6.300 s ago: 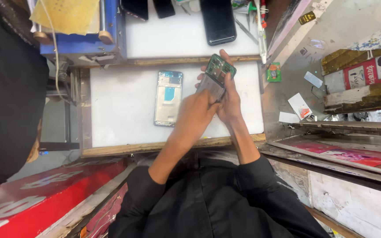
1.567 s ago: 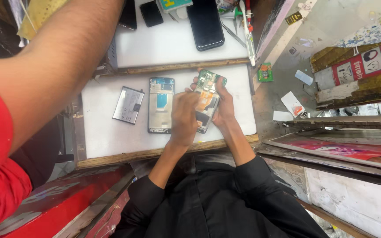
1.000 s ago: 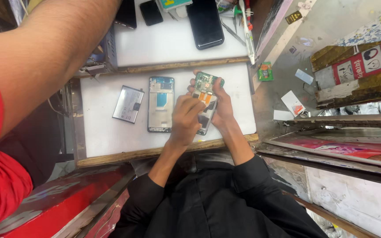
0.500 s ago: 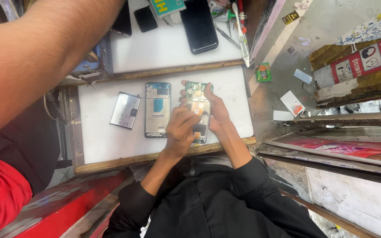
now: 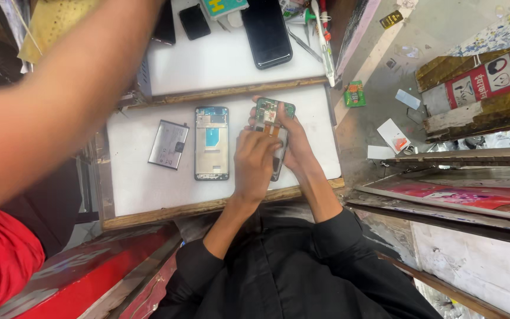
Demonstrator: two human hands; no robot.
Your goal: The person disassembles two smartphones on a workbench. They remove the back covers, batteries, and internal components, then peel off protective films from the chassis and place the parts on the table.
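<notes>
— Over the white desk (image 5: 149, 183) with its wooden rim, what are the two hands busy with?

— Both are on an opened phone body with a green circuit board (image 5: 274, 127) at its top end, held just above the desk's right half. The right hand (image 5: 296, 145) cups it from beneath, fingers curled round its edge. The left hand (image 5: 256, 162) lies over its middle, fingers pressed together on the orange strip inside.

— And beside them?

— Just left lies a grey rectangular phone frame with a blue patch (image 5: 211, 143), flat on the desk, and left of that a grey flat battery (image 5: 168, 144), slightly tilted. On the upper shelf sits a black phone (image 5: 266, 31). Another person's bare arm with a red sleeve (image 5: 36, 124) crosses the left side.
</notes>
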